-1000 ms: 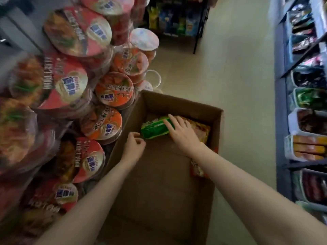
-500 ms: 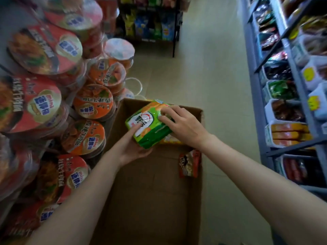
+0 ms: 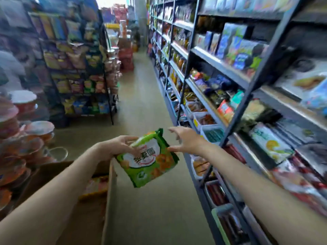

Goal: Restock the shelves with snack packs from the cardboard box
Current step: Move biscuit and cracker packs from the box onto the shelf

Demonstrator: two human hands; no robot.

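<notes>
A green snack pack [image 3: 149, 159] with white and orange print hangs above the aisle floor, just right of the cardboard box [image 3: 108, 195]. My left hand [image 3: 117, 145] grips the pack's upper left edge. To the pack's right, my right hand [image 3: 185, 140] spreads its fingers, with only the thumb tip touching the pack's right edge. More packs [image 3: 96, 187] lie inside the box. The dark metal shelves [image 3: 215, 121] on the right are filled with snack packs and white trays.
Stacked instant noodle bowls [image 3: 24, 138] stand at the left beside the box. A wire rack of chip bags [image 3: 79, 76] is further back on the left. The beige aisle floor [image 3: 141, 103] runs ahead between the racks towards stacked goods at the far end.
The green pack came up out of the box and moved right over the aisle. My right hand let go of it and spread its fingers; my left hand now holds it. The view swung up.
</notes>
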